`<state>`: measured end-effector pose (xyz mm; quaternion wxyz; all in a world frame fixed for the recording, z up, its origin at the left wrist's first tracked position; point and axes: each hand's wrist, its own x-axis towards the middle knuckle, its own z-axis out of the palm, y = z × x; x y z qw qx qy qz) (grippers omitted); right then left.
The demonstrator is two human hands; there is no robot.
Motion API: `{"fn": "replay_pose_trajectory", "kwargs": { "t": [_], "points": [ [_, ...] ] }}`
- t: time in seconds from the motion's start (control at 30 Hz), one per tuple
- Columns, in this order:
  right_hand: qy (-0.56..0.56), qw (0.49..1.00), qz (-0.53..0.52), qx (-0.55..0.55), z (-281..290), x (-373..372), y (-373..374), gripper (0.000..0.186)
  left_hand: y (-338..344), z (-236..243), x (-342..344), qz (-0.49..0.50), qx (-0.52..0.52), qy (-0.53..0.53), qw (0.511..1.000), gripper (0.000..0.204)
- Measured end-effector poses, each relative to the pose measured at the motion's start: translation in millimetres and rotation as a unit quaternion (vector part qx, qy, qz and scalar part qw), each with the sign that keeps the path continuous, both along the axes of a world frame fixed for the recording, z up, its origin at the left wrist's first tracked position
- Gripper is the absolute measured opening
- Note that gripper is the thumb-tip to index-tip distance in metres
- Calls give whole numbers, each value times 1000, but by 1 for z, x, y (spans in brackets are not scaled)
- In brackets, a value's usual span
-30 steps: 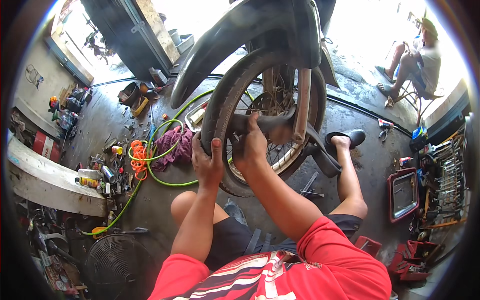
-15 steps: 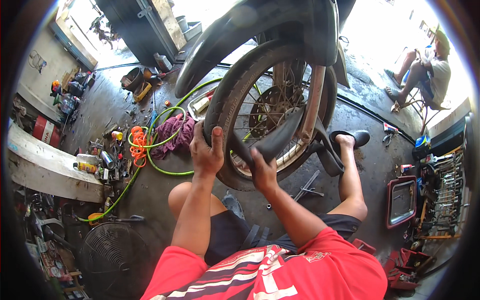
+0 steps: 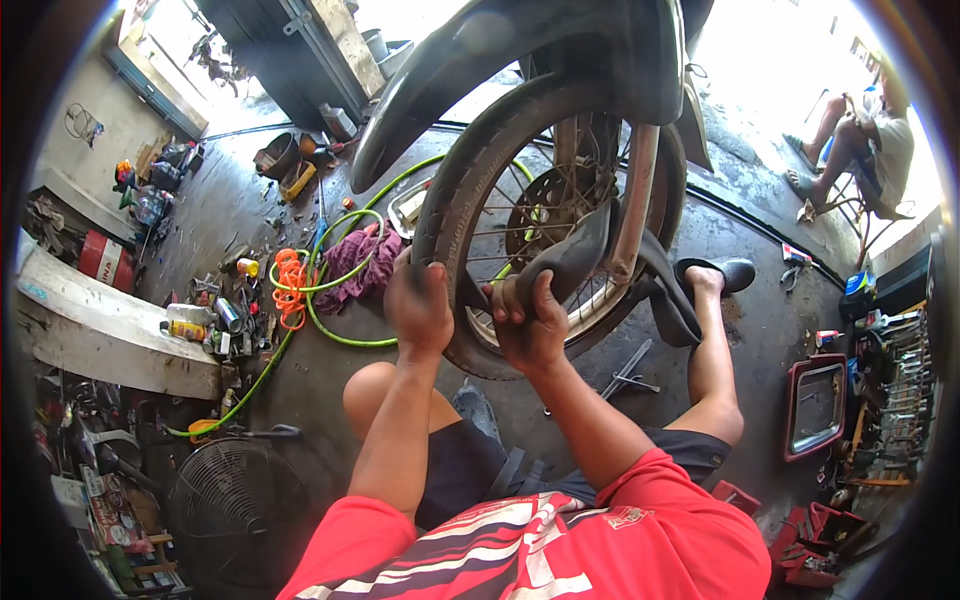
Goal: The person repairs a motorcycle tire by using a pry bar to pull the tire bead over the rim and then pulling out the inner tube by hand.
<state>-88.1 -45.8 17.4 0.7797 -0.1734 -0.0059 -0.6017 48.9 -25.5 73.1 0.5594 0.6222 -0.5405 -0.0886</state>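
Note:
A spoked motorcycle wheel with a black tire (image 3: 448, 215) hangs in its fork in front of me. A slack black inner tube (image 3: 582, 258) loops out across the spokes and trails past the fork leg toward my right foot. My right hand (image 3: 532, 322) is closed around the tube near the lower rim, fingers curled over it. At the tire's lower left edge, my left hand (image 3: 420, 312) grips the tire; its thumb is against the sidewall, while its fingers are smeared and partly hidden.
A green air hose (image 3: 345, 340) with an orange coil and a purple cloth (image 3: 362, 262) lie left of the wheel. Metal tools (image 3: 628, 372) rest on the floor below it. A fan (image 3: 235, 500) stands lower left, a red-rimmed tray (image 3: 816, 408) right. A person sits at far right.
My right hand has shifted slightly right and up, its fingers now wrapped around the tube. The tube's bulge has moved up and right. My left hand has slid slightly down along the tire.

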Motion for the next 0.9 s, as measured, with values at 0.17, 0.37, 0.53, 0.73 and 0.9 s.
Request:
{"fn": "replay_pose_trajectory", "kwargs": {
  "t": [0.17, 0.37, 0.53, 0.73, 0.9],
  "points": [
    [38, 998, 48, 7, -40, -26, 30, 55, 8, 3, 0, -26, -18, -23, 999, 60],
    [122, 987, 34, 97, -100, -70, 70, 46, 15, -5, 8, -25, 20, -14, 999, 58],
    [161, 986, 48, 12, -82, -71, 42, 37, 10, -17, 10, -11, 2, 6, 1000, 60],
    [599, 780, -137, -117, -118, -72, 64, 91, 9, -27, -2, 34, -5, 91, 995, 66],
    [465, 876, -123, 19, -90, -2, 59, 67, 12, -28, 1, 6, 19, 103, 994, 67]
  ]
}}
